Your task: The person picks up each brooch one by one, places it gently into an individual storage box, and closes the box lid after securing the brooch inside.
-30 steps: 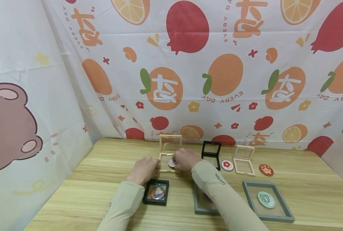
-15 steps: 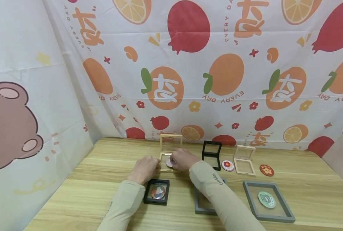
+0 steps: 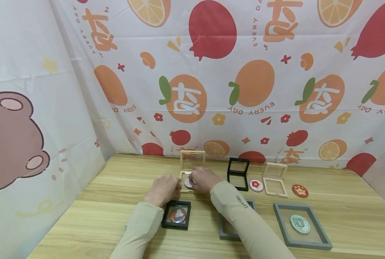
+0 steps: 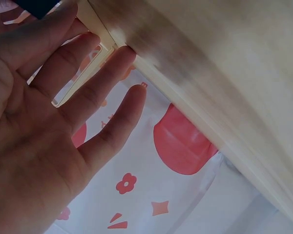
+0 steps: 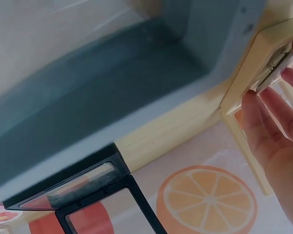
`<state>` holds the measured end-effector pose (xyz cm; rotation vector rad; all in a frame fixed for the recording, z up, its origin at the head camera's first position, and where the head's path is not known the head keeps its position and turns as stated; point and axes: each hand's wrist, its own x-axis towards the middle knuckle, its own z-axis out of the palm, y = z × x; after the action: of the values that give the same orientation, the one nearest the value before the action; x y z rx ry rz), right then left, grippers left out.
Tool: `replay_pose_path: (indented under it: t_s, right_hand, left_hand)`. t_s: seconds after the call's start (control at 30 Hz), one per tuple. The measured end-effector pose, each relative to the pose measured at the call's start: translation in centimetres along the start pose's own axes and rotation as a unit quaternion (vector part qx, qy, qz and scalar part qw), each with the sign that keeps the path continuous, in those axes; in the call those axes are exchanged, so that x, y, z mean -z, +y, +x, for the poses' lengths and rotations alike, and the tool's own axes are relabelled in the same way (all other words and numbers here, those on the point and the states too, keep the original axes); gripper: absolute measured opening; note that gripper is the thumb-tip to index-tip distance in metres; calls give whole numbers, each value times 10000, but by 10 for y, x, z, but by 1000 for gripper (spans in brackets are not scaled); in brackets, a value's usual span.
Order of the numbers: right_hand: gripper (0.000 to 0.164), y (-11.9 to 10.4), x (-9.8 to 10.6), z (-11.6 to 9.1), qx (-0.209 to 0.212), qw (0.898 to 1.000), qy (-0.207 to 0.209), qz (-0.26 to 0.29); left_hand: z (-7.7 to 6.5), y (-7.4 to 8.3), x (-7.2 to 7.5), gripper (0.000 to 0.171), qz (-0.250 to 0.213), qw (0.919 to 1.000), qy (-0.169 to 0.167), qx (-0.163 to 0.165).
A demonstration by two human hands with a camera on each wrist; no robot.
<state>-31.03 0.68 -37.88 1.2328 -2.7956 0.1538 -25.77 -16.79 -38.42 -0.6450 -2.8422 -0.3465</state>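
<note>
In the head view a pale wooden display frame (image 3: 192, 152) stands unfolded at the back of the table, one half upright and the other flat. My right hand (image 3: 204, 178) pinches a round pinkish-white badge (image 3: 188, 182) over the flat half. The right wrist view shows the badge's edge (image 5: 275, 71) tilted between fingers and thumb, close against the frame; whether it touches the film is unclear. My left hand (image 3: 162, 189) rests at the frame's left edge. In the left wrist view its fingers (image 4: 100, 92) are extended and slightly bent, fingertips at the frame and tabletop.
A black frame (image 3: 164, 217) holding a badge lies before the left hand. Two grey frames (image 3: 278, 223) lie nearer, one partly under the right sleeve. Rightward stand an unfolded black frame (image 3: 238, 174) and a small wooden one (image 3: 275, 178), with a flower badge (image 3: 256, 185) and red badge (image 3: 300, 191).
My right hand has shifted slightly left with the badge over the frame's flat half. The right forearm moved left too, uncovering more of a grey frame's far edge. My left hand stays put.
</note>
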Motion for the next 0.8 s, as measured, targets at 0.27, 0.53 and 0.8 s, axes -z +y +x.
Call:
replay_pose_path:
  t_s: [0.27,0.53,0.8]
  right_hand:
    - [11,-1,-2,1,-212,9997,-17,124]
    - [7,0,-3,1,-108,9998,137,86]
    - [9,-3,-1,-1,46,9996,206,-183]
  left_hand:
    - [0,0,0,31,19,10000,-7,15]
    - [0,0,1,31,2,10000,-30,55]
    - [0,-1,2,32,23,10000,-23,62]
